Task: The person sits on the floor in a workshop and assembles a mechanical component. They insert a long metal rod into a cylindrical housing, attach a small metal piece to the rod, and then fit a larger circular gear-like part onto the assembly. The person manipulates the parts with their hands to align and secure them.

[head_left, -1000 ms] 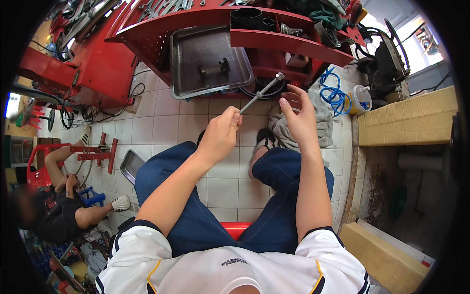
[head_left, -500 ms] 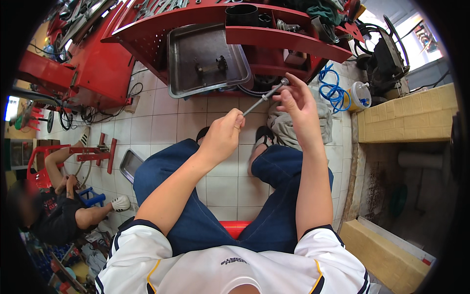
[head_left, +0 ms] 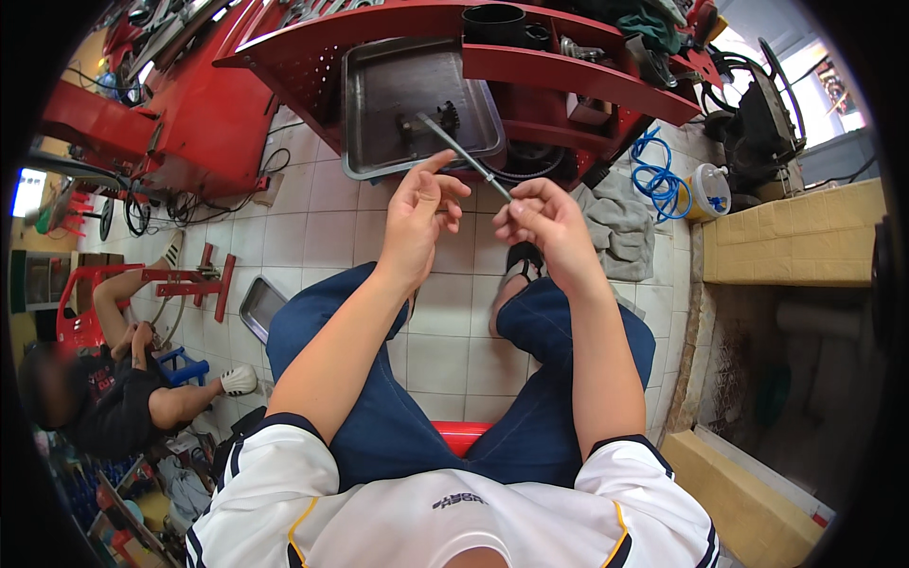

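Observation:
A long, thin metal bolt (head_left: 461,151) with a collar or nut part-way along it slants up and left from my right hand (head_left: 554,227). The fingers of that hand are closed round its lower end, hiding it. My left hand (head_left: 417,213) is just left of the bolt, fingers loosely bent and apart, index finger pointing toward the shaft; it holds nothing. Beyond the hands, a shallow metal tray (head_left: 353,156) contains a dark metal part with a toothed end (head_left: 449,115). The bolt's far tip overlaps that part in the picture.
A red tool bench (head_left: 568,71) with parts on its shelf stands ahead. On the right are a grey cloth (head_left: 615,232), coiled blue hose (head_left: 653,175) and white bucket (head_left: 708,189). A smaller tray (head_left: 260,308) lies left on the tiles. Another person (head_left: 118,398) sits at far left.
The bolt has swung from slanting up-right to slanting up-left. My left hand has let go of it and opened, while my right hand has come lower and closed on its end.

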{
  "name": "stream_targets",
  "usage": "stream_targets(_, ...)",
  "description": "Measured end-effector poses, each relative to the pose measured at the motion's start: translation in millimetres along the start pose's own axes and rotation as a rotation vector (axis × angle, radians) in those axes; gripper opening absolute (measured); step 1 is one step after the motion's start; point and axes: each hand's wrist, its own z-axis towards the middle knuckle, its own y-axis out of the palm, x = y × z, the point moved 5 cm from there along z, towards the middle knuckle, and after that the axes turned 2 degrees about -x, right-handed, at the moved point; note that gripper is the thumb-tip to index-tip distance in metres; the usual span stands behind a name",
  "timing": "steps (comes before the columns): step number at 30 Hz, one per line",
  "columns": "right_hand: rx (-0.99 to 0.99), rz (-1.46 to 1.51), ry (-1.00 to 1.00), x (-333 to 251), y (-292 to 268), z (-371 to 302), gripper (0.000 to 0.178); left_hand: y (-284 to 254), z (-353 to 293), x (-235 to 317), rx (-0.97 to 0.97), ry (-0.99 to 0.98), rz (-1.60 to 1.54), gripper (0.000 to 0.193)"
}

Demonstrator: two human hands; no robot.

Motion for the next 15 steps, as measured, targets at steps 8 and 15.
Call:
stream_targets(8, -0.115, -0.079, 0.050, 23.2, 34.0, -3.6, 0.044, -17.8, 3.7, -11.3, 0.195, -0.106, 0.079, 0.036)
stream_targets(15, -0.276, 0.273, 0.198, 37.9, 60.5, -9.9, 0.057, -22.4, 13.2, 14.1, -0.002, -0.034, 0.178, 0.029)
